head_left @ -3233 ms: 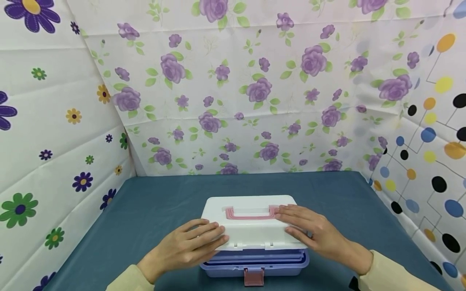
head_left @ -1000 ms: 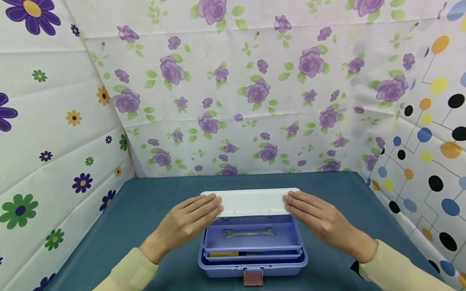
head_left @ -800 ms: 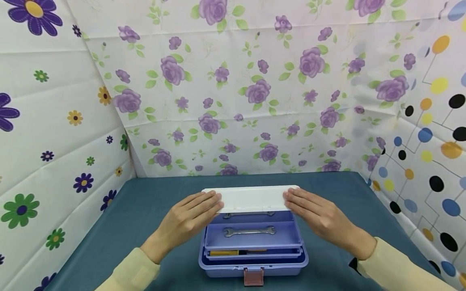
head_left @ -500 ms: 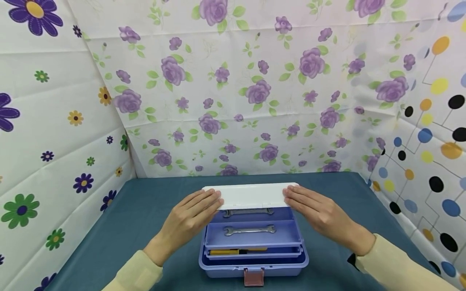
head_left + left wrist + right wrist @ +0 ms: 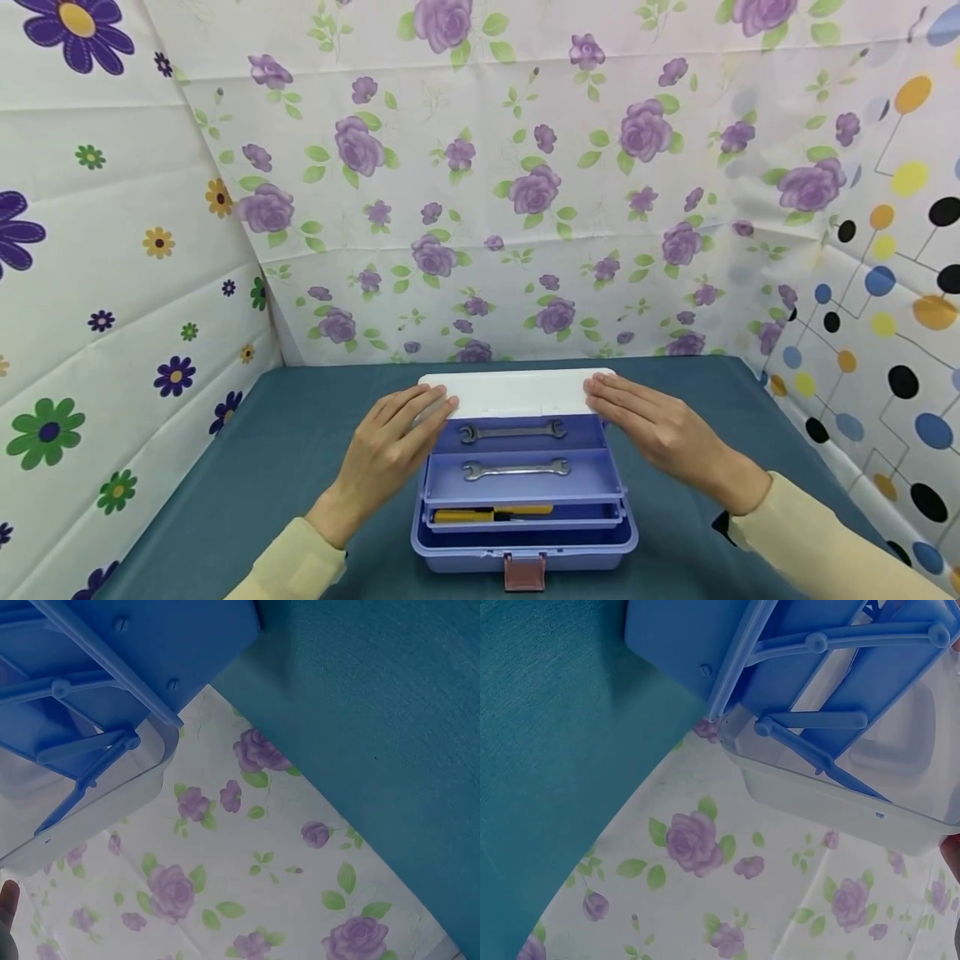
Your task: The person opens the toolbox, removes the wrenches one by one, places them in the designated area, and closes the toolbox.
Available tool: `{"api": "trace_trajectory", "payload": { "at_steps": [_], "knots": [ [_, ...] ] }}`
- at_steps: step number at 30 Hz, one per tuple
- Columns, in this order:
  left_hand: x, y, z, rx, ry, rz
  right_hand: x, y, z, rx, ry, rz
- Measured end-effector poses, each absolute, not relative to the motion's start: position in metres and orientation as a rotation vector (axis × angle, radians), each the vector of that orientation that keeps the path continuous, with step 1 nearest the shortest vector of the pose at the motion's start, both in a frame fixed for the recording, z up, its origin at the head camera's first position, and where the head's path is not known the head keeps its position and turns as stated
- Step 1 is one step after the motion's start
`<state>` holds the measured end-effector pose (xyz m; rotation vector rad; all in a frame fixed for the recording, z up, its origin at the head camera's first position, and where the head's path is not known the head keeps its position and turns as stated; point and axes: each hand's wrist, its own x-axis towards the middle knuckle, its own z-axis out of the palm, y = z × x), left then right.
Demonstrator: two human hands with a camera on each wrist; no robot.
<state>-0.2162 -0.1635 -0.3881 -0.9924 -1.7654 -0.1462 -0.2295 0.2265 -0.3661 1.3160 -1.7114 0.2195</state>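
A blue-purple toolbox (image 5: 525, 563) with a white lid (image 5: 521, 393) and a pink latch (image 5: 524, 575) stands at the table's near middle. My left hand (image 5: 386, 454) grips the lid's left end; my right hand (image 5: 663, 429) holds the right end. The thumbs are hidden in the head view. With the lid tilted up, stepped trays (image 5: 525, 493) show inside. One open-end wrench (image 5: 513, 431) lies in the upper tray, another wrench (image 5: 516, 470) below it. Yellow-handled tools (image 5: 463, 516), perhaps screwdrivers, lie in the lowest tray. Blue linkage arms (image 5: 817, 757) join trays and lid.
A dark teal cloth (image 5: 337, 417) covers the table under and around the toolbox. Behind it hangs a white sheet with purple roses (image 5: 532, 190). Flower-print cloth (image 5: 172, 375) closes the left side, dotted cloth (image 5: 903, 382) the right.
Both hands have raised the lid and tipped it backward. The trays have spread out in steps, and the wrenches and yellow-handled tools have come into view. The toolbox base has stayed put.
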Motion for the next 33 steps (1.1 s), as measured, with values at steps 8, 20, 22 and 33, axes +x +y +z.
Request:
{"api": "trace_trajectory", "payload": {
  "at_steps": [8,20,22,33],
  "knots": [
    [-0.216,-0.165,-0.390,-0.973,-1.820,-0.129,-0.231,0.227,-0.365,1.308,-1.714,0.205],
    [-0.215,-0.164,-0.393,-0.950,-1.795,-0.299,-0.232,0.228,-0.364,1.312,-1.719,0.188],
    [-0.214,-0.165,-0.395,-0.931,-1.823,-0.385,-0.231,0.228,-0.363,1.312,-1.720,0.185],
    [-0.210,-0.169,-0.408,-0.823,-1.890,-0.622,-0.233,0.228,-0.362,1.306,-1.717,0.180]
  ]
}}
